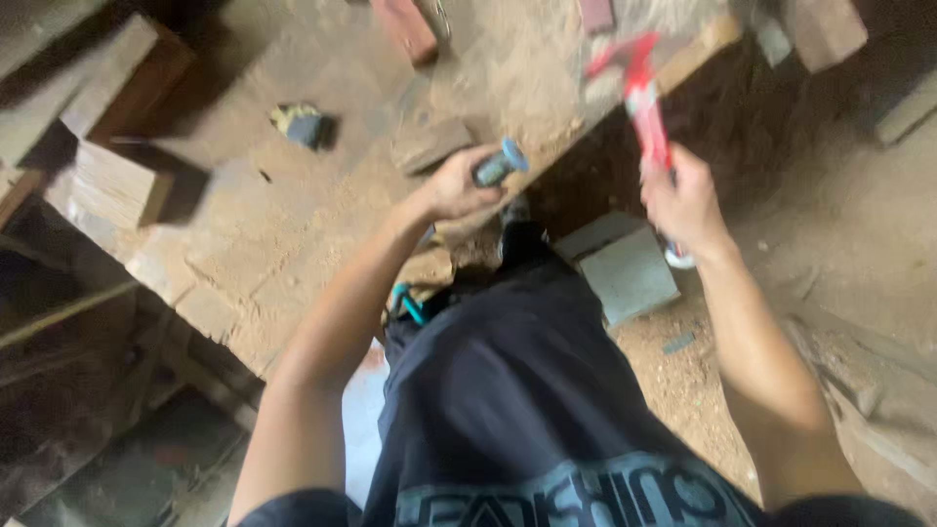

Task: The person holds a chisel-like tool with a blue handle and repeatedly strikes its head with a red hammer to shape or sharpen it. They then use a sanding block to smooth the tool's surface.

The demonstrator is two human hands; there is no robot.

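My left hand (459, 185) grips a tool with a dark handle and a light blue end cap (500, 164), held at the front edge of a dusty wooden workbench (293, 234). My right hand (688, 205) is closed around the handle of a red hammer (639, 83), raised over the bench edge and blurred by motion. The hammer head is up and to the left of my right hand. The tool's working tip is hidden behind my left hand.
On the bench lie a small wood block (429, 144), a dark and yellow lump (303, 125), a reddish brick-shaped piece (405, 27) and stacked wood blocks (117, 181) at the left. A grey slab (625, 268) lies on the sawdust-covered floor. My dark shorts fill the lower middle.
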